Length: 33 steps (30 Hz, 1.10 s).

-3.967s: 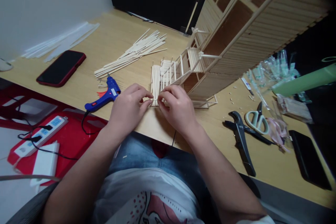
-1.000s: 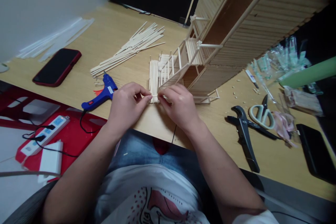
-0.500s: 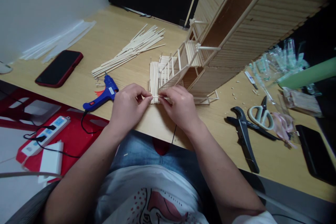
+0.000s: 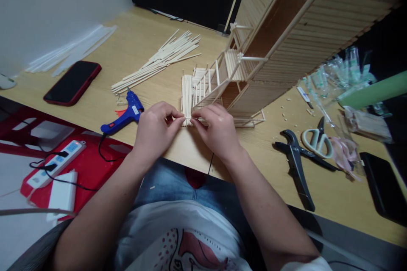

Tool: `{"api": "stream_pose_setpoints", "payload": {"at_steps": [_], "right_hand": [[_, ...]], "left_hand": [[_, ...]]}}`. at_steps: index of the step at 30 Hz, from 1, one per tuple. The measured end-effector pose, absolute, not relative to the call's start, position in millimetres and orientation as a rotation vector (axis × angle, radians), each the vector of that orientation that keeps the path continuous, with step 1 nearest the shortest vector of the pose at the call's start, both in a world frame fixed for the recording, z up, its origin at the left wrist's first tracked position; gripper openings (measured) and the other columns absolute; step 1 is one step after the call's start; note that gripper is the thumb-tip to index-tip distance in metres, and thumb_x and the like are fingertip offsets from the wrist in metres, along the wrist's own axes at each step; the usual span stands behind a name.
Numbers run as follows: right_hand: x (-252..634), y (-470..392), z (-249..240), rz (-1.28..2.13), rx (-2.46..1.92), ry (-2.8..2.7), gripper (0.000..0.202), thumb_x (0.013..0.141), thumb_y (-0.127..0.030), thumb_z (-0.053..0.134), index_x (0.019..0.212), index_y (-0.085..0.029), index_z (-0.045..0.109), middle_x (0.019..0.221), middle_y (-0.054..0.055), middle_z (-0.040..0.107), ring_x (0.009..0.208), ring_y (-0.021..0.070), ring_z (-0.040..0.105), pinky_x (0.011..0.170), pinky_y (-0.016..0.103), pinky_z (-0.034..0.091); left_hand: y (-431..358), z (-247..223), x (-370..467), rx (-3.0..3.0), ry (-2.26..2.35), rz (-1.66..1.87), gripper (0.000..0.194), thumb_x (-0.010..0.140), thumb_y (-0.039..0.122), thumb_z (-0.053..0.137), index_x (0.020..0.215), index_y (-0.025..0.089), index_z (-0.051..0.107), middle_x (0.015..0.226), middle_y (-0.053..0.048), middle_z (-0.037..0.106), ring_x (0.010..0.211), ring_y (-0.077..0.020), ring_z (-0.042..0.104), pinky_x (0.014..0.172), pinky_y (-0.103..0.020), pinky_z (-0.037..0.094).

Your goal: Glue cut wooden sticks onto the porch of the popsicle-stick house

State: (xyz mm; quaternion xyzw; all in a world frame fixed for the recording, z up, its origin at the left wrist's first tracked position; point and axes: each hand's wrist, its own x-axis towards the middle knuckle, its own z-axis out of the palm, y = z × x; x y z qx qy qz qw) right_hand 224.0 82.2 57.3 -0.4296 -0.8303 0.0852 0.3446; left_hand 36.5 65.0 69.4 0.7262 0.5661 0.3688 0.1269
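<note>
A small wooden stick lies crosswise over a strip of side-by-side sticks [image 4: 186,93] at the foot of a model house [image 4: 280,42] built of sticks. My left hand [image 4: 157,129] pinches the left end of that short stick between thumb and forefinger. At its other end, the thumb and forefinger of my right hand [image 4: 216,129] are pinched together too. Both hands rest low over the near edge of the strip. The stick itself is mostly covered by the fingertips. A blue glue gun [image 4: 125,114] lies just left of my left hand.
Loose sticks [image 4: 159,61] are piled behind the glue gun, with a red-cased phone [image 4: 72,82] farther left. On the right lie black cutters [image 4: 295,169], scissors [image 4: 318,139], plastic wrappers [image 4: 324,78] and a dark phone [image 4: 381,186]. A power strip [image 4: 57,163] sits low at left.
The fingertips of my right hand have shifted slightly left, closer to those of my left hand. My left hand has hardly moved.
</note>
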Motion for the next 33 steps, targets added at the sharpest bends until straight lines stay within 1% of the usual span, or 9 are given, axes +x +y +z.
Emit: {"api": "stream_pose_setpoints", "payload": {"at_steps": [5, 9, 15, 19, 22, 24, 27, 30, 33], "right_hand": [[220.8, 80.4, 57.7, 0.231, -1.137, -2.143, 0.009, 0.096, -0.021, 0.065, 0.091, -0.018, 0.071, 0.090, 0.007, 0.071, 0.090, 0.0240, 0.061, 0.086, 0.036, 0.046], [217.2, 78.2, 59.8, 0.233, -1.165, -2.142, 0.014, 0.099, -0.027, 0.063, 0.093, -0.019, 0.074, 0.093, 0.008, 0.070, 0.092, 0.0235, 0.062, 0.086, 0.036, 0.046], [216.2, 78.6, 58.6, 0.196, -1.160, -2.185, 0.018, 0.101, -0.026, 0.060, 0.095, -0.020, 0.076, 0.093, 0.007, 0.072, 0.092, 0.0237, 0.060, 0.085, 0.037, 0.044], [216.0, 79.4, 56.3, 0.165, -1.136, -2.172, 0.017, 0.100, -0.024, 0.062, 0.094, -0.019, 0.077, 0.091, 0.007, 0.073, 0.090, 0.0234, 0.061, 0.083, 0.036, 0.044], [215.5, 79.5, 55.6, 0.160, -1.135, -2.164, 0.017, 0.099, -0.022, 0.061, 0.092, -0.020, 0.076, 0.090, 0.007, 0.073, 0.088, 0.0231, 0.061, 0.082, 0.036, 0.044], [215.2, 79.5, 55.9, 0.167, -1.134, -2.161, 0.018, 0.099, -0.021, 0.060, 0.090, -0.020, 0.076, 0.090, 0.007, 0.073, 0.087, 0.0229, 0.061, 0.081, 0.036, 0.044], [215.1, 79.5, 56.4, 0.184, -1.117, -2.154, 0.019, 0.099, -0.021, 0.060, 0.089, -0.020, 0.076, 0.090, 0.007, 0.073, 0.088, 0.0228, 0.062, 0.081, 0.036, 0.045], [215.3, 79.6, 56.4, 0.184, -1.106, -2.150, 0.018, 0.099, -0.020, 0.060, 0.089, -0.020, 0.076, 0.090, 0.008, 0.073, 0.088, 0.0228, 0.062, 0.081, 0.037, 0.045], [215.3, 79.7, 56.2, 0.170, -1.094, -2.150, 0.016, 0.098, -0.020, 0.062, 0.090, -0.020, 0.076, 0.089, 0.007, 0.073, 0.086, 0.0225, 0.062, 0.080, 0.037, 0.046]], "left_hand": [[65.1, 69.1, 36.3, 2.103, 1.631, 1.074, 0.008, 0.087, 0.026, 0.071, 0.082, 0.020, 0.070, 0.084, -0.004, 0.073, 0.078, -0.0188, 0.067, 0.068, -0.032, 0.051], [64.7, 68.0, 36.4, 2.102, 1.640, 1.079, 0.008, 0.087, 0.026, 0.071, 0.082, 0.021, 0.069, 0.084, -0.004, 0.073, 0.078, -0.0189, 0.067, 0.070, -0.033, 0.052], [65.7, 68.4, 36.0, 2.121, 1.646, 1.060, 0.006, 0.087, 0.023, 0.072, 0.082, 0.019, 0.070, 0.084, -0.004, 0.074, 0.078, -0.0182, 0.067, 0.070, -0.032, 0.051], [64.0, 78.1, 22.6, 2.139, 1.712, 1.078, 0.006, 0.088, 0.025, 0.071, 0.084, 0.020, 0.072, 0.085, -0.003, 0.074, 0.077, -0.0183, 0.066, 0.072, -0.032, 0.051], [60.6, 82.6, -1.7, 2.101, 1.888, 1.135, 0.007, 0.090, 0.028, 0.068, 0.086, 0.022, 0.071, 0.088, -0.003, 0.074, 0.083, -0.0197, 0.067, 0.078, -0.035, 0.052], [58.1, 79.7, -22.5, 2.056, 2.021, 1.139, 0.009, 0.091, 0.031, 0.067, 0.092, 0.023, 0.071, 0.094, -0.003, 0.074, 0.085, -0.0209, 0.066, 0.080, -0.038, 0.053], [55.0, 67.9, -52.4, 2.029, 2.185, 1.018, 0.023, 0.089, 0.036, 0.069, 0.106, 0.020, 0.069, 0.102, -0.007, 0.071, 0.095, -0.0263, 0.066, 0.084, -0.043, 0.052], [52.8, 54.1, -72.8, 2.043, 2.212, 0.862, 0.031, 0.088, 0.039, 0.068, 0.112, 0.019, 0.066, 0.103, -0.008, 0.067, 0.110, -0.0323, 0.063, 0.093, -0.048, 0.049], [51.8, 43.9, -81.7, 2.048, 2.147, 0.862, 0.033, 0.088, 0.040, 0.067, 0.114, 0.020, 0.065, 0.100, -0.006, 0.066, 0.111, -0.0307, 0.062, 0.096, -0.048, 0.047]]}}
